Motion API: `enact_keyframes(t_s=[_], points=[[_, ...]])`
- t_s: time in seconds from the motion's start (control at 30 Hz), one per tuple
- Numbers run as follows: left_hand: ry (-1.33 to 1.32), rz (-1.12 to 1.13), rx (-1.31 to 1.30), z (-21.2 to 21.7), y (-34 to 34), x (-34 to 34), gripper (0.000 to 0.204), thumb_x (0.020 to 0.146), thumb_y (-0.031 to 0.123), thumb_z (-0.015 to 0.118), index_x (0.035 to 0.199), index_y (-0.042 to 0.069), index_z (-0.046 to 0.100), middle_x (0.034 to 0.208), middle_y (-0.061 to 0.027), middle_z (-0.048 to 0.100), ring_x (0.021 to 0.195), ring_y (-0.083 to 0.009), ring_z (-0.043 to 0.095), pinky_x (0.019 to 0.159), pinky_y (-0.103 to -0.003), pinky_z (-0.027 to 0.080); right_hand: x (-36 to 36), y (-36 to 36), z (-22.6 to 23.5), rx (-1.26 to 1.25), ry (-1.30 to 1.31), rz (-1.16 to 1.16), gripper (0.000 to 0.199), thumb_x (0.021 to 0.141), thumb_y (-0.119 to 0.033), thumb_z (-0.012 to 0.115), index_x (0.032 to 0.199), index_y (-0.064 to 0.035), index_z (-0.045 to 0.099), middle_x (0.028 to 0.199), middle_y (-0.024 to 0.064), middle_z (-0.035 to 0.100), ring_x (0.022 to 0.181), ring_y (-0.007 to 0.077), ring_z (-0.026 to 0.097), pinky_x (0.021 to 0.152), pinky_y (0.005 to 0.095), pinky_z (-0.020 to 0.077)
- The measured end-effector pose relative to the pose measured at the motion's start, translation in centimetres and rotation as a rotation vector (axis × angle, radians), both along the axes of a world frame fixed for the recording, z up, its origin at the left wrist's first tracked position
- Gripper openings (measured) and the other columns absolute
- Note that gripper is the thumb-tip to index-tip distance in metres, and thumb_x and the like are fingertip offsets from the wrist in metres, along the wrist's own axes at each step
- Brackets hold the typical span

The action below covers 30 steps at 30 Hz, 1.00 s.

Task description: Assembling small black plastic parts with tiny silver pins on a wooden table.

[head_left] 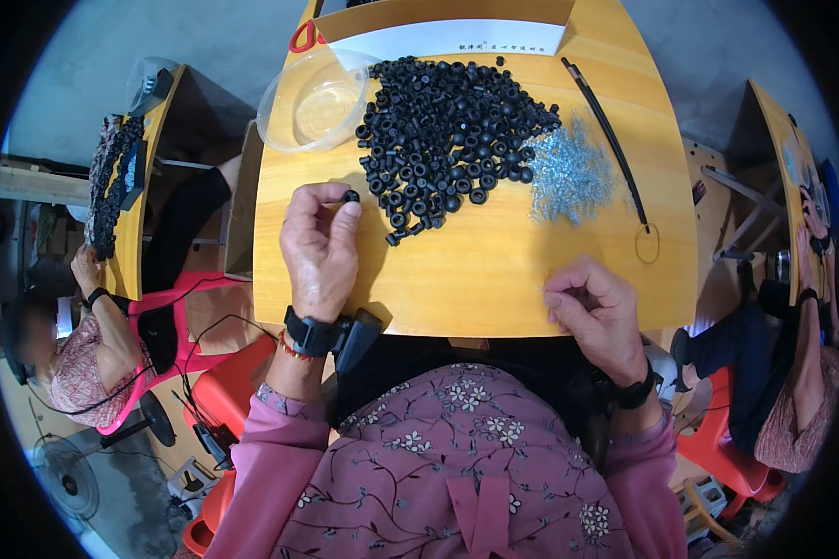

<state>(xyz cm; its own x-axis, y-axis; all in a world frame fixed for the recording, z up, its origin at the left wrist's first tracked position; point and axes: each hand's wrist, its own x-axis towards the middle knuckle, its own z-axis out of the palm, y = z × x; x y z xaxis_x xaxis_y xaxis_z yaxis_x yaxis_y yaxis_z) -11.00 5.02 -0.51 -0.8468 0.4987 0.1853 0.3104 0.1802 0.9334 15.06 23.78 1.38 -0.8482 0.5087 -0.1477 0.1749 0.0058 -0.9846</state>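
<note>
Pinched between the thumb and forefinger of my left hand [319, 252] is a small round black cap [350, 197], held at the left of the table. Just beyond it spreads a heap of similar black caps [457, 126], many with a hole or hollow facing up. To the right of this heap, and touching it, lie many tiny silvery metal pieces [573, 177], too small to name exactly. My right hand [595, 312] is over the table's near edge, thumb and forefinger pressed together. Whatever is between those fingertips, if anything, does not show.
A clear round plastic tub [268, 121] stands at the far left of the yellow table [475, 289]. A white-sided box [447, 39] lies across the back. On the right rests a thin black rod [606, 130] with a loop. People sit at tables on both sides.
</note>
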Motion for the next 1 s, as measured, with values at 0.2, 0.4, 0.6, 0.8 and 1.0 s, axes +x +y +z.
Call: enact_keyframes(t_s=[0.2, 0.4, 0.6, 0.8, 1.0], points=[[-0.324, -0.265, 0.236, 2.1, -1.1, 5.7, 0.020, 0.093, 0.008, 0.069, 0.110, 0.002, 0.060, 0.099, -0.0062, 0.065, 0.082, -0.0107, 0.060, 0.076, -0.025, 0.050, -1.2, -0.7, 2.2, -0.207, 0.036, -0.060, 0.004, 0.093, -0.002, 0.066, 0.096, -0.0002, 0.065, 0.086, 0.0003, 0.065, 0.069, 0.0065, 0.062, 0.062, 0.0213, 0.0506], [-0.764, -0.442, 0.433, 0.5, 0.2, 9.1, 0.024, 0.093, 0.008, 0.070, 0.112, -0.001, 0.059, 0.098, -0.0092, 0.067, 0.085, -0.0134, 0.064, 0.078, -0.027, 0.053, -5.2, -2.5, 1.9, -0.057, 0.285, 0.110, 0.009, 0.094, 0.003, 0.061, 0.102, 0.0030, 0.065, 0.090, 0.0040, 0.061, 0.075, 0.0083, 0.064, 0.065, 0.0211, 0.0511], [-0.761, -0.446, 0.468, 0.2, -0.2, 8.3, 0.021, 0.093, 0.000, 0.068, 0.112, -0.002, 0.060, 0.100, -0.0069, 0.068, 0.091, -0.0108, 0.064, 0.083, -0.025, 0.053, -6.5, -3.3, 1.9, 0.051, 0.264, 0.103, 0.009, 0.092, 0.004, 0.062, 0.099, 0.0019, 0.067, 0.086, 0.0060, 0.060, 0.073, 0.0112, 0.065, 0.062, 0.0240, 0.0501], [-0.722, -0.456, 0.467, 0.0, -0.2, 8.3, 0.019, 0.093, -0.002, 0.067, 0.111, -0.002, 0.061, 0.101, -0.0066, 0.068, 0.093, -0.0097, 0.064, 0.085, -0.024, 0.052, -7.1, -3.2, 2.4, 0.301, 0.261, 0.126, 0.012, 0.087, 0.005, 0.065, 0.098, -0.0007, 0.068, 0.082, 0.0086, 0.061, 0.071, 0.0184, 0.064, 0.062, 0.0294, 0.0495], [-0.741, -0.468, 0.485, 0.0, -0.3, 8.2, 0.019, 0.093, -0.002, 0.067, 0.111, -0.002, 0.061, 0.102, -0.0072, 0.069, 0.092, -0.0096, 0.064, 0.083, -0.025, 0.052, -7.3, -3.1, 2.6, 0.547, 0.293, 0.241, 0.018, 0.087, 0.007, 0.065, 0.103, 0.0004, 0.069, 0.090, 0.0091, 0.062, 0.074, 0.0185, 0.063, 0.064, 0.0303, 0.0500]])
